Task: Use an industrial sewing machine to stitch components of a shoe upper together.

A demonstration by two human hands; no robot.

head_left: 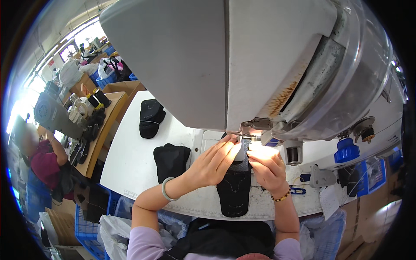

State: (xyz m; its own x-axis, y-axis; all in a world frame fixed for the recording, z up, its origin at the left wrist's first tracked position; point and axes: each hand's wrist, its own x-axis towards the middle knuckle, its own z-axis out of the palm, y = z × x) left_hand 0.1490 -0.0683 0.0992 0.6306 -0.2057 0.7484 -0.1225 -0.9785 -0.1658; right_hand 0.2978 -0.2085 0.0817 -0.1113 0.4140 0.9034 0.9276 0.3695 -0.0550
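Note:
A black fabric piece (234, 195) with pale stitch lines lies on the white table under the head of a grey sewing machine (182, 60). A narrow grey strip (243, 161) runs along its upper part, up to the lit needle area. From the left, my left hand (214, 162) holds the piece, its fingers close together and the tips beside the presser foot. My right hand (267, 167) pinches the right edge with bent fingers, just below the lamp's glow. The needle tip is hidden by glare and fingers.
Left on the white table (125, 162) lie a black stack (171, 160) and a tied black bundle (151, 117). Blue thread snips (297, 190) rest right of my wrist. A blue knob (346, 150) juts from the machine. Blue crates (89, 229) stand below; another person sits far left.

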